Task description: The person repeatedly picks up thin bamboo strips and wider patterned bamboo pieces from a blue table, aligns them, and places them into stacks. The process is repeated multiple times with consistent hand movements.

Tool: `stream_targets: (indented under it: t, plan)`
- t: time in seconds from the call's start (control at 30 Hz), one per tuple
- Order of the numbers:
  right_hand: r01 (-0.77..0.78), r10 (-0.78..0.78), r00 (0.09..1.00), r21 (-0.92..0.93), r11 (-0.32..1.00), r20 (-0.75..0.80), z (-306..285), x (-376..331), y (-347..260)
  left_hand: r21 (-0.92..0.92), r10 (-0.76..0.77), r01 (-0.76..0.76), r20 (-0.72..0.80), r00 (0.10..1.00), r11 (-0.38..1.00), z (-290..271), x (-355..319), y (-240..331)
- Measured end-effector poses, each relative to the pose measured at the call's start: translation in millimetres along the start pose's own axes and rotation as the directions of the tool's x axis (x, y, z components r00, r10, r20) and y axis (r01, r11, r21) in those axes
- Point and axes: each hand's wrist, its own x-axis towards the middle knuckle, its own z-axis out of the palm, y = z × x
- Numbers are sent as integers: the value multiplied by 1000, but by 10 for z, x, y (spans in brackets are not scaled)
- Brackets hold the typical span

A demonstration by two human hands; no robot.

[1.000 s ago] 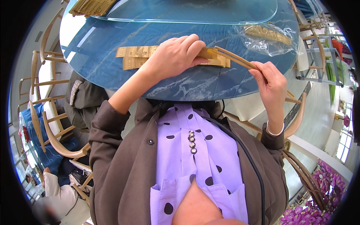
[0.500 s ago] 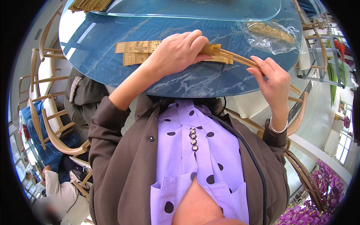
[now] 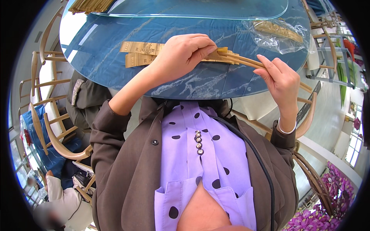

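My left hand (image 3: 187,54) pinches a gold paper chopstick sleeve (image 3: 222,49) at its mouth; most of that sleeve is hidden behind the fingers. From the right, a pair of wooden chopsticks (image 3: 242,60) reaches the sleeve's mouth. How far the tips go inside cannot be seen. My right hand (image 3: 282,79) grips the chopsticks between thumb and fingers, and their other ends stick out past the palm. Beneath my left hand and wrist, flat gold paper sleeves (image 3: 137,60) lie side by side on the blue table (image 3: 208,84).
A clear plastic bag (image 3: 279,36) with gold sleeves inside lies at the table's right. At the far left rests a bundle of gold sleeves (image 3: 90,5), beside a raised glass turntable (image 3: 200,9). Wooden chairs (image 3: 63,150) stand around, and a person (image 3: 63,202) is at lower left.
My left hand has changed its hold, its thumb and fingertips now pinching close to the sleeve's mouth. My right hand and the chopsticks have barely moved.
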Motion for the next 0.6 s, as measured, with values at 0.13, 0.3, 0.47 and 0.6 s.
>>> stream_targets:
  t: [0.13,0.3,0.47,0.6]
  plan:
    - [30,-31,999,-30,999,-12,-16,-3,10,-13,-45,45,-25,999,999,-4,25,94]
    - [10,-10,1000,-1,1000,-11,55,32,-45,-44,-96,93,-69,993,995,44,70,141]
    - [-69,70,996,16,997,-60,145,10,-134,24,-87,90,-90,992,996,11,132,178]
    - [-170,173,980,34,985,-101,220,-24,-309,399,154,-42,-253,955,916,-14,210,137]
